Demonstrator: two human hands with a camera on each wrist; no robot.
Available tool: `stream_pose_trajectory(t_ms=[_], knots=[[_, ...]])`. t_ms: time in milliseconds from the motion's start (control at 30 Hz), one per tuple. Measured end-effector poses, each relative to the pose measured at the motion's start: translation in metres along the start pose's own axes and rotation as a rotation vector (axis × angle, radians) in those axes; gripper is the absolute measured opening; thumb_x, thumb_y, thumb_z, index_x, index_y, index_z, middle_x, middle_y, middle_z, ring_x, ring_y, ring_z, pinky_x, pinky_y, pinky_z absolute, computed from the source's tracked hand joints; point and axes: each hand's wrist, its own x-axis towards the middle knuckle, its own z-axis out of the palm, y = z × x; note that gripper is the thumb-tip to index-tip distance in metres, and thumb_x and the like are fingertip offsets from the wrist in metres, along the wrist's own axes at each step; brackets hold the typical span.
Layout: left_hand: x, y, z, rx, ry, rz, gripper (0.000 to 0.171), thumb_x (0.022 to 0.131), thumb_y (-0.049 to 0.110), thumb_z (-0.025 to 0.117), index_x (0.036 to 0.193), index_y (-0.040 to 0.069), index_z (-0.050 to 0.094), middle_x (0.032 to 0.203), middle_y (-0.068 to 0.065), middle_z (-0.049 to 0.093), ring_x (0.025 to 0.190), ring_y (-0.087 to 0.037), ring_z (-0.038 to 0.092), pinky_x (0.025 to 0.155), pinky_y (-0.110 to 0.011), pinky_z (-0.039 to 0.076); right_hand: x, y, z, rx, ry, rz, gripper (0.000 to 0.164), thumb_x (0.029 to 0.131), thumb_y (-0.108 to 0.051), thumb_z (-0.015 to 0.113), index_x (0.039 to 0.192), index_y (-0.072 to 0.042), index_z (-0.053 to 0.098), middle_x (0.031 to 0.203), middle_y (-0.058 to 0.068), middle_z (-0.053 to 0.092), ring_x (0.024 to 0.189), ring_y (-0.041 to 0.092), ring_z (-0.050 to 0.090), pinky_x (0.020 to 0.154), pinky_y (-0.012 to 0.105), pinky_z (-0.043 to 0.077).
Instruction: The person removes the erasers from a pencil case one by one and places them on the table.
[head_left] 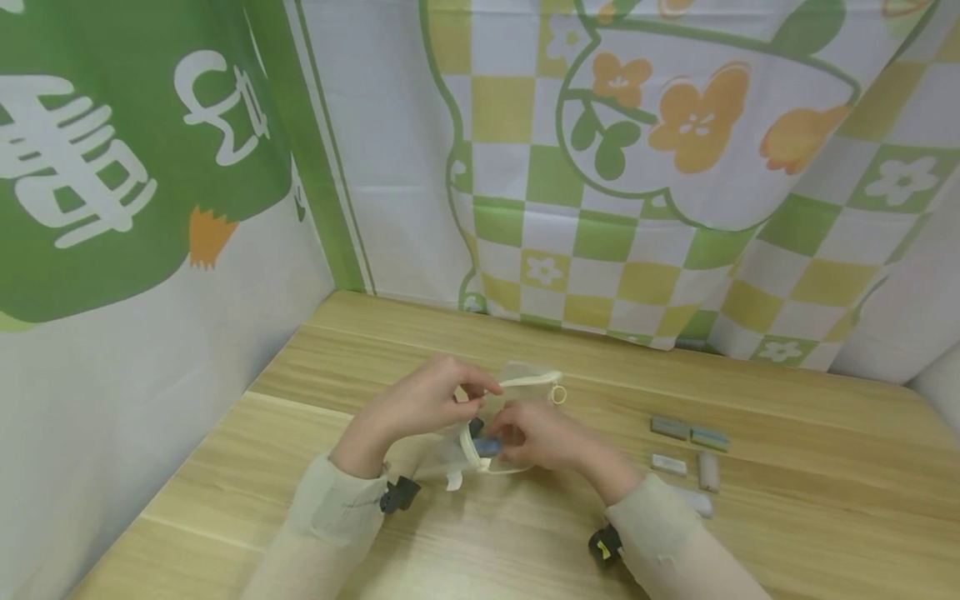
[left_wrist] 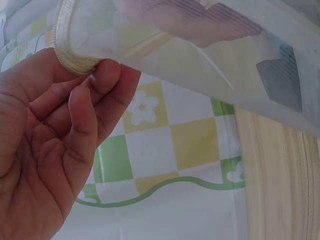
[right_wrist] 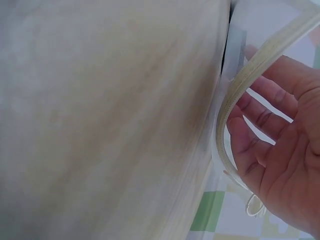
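Observation:
A translucent zip pouch (head_left: 442, 454) with a cream zipper is held mouth-open above the table. My left hand (head_left: 431, 400) pinches the zippered rim (left_wrist: 75, 60) between thumb and fingers. My right hand (head_left: 543, 433) reaches into the mouth with bent fingers, partly behind the zipper band (right_wrist: 235, 100) in the right wrist view. Right at its fingertips lies a blue block (head_left: 486, 447); whether they grip it is hidden. A dark item (head_left: 476, 427) sits beside the block in the pouch. Through the film, the left wrist view shows a dark grey-blue shape (left_wrist: 280, 82).
Several small blocks lie to the right: a grey-green one (head_left: 669, 427), a blue-green one (head_left: 709, 439), a white one (head_left: 668, 464), a beige one (head_left: 708, 472) and a pale one (head_left: 693, 502) near the right sleeve. A patterned curtain (head_left: 600, 233) hangs behind the wooden table (head_left: 225, 483).

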Motion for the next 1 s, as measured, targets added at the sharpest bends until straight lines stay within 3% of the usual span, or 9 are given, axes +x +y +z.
stream_pose_trajectory(t_ms=[233,567,1000], knots=[[0.0,0.002,0.0,0.005,0.0,0.0,0.027,0.091,0.001,0.06,0.115,0.003,0.072,0.098,-0.008,0.075,0.067,-0.006,0.058,0.058,-0.018,0.051,0.003,0.0,0.002,0.0,-0.024,0.002,0.028,0.083,-0.007,0.076,0.11,-0.005,0.071,0.086,-0.001,0.065,0.072,0.011,0.054,0.065,0.021,0.046],[0.001,0.003,0.001,0.013,-0.005,-0.001,0.027,0.09,0.001,0.061,0.114,0.002,0.072,0.094,-0.007,0.074,0.058,-0.001,0.05,0.054,-0.018,0.047,0.008,0.002,0.001,-0.021,-0.048,-0.003,0.025,0.081,-0.005,0.077,0.106,-0.004,0.071,0.084,0.001,0.066,0.072,0.007,0.052,0.065,0.02,0.047],[0.001,0.003,0.001,0.016,-0.003,0.004,0.027,0.089,0.001,0.061,0.114,0.002,0.072,0.096,-0.01,0.075,0.063,-0.003,0.053,0.056,-0.017,0.047,0.012,0.003,0.003,-0.046,-0.079,-0.01,0.021,0.08,-0.005,0.076,0.1,-0.007,0.072,0.078,-0.003,0.062,0.067,0.005,0.051,0.062,0.019,0.046]])
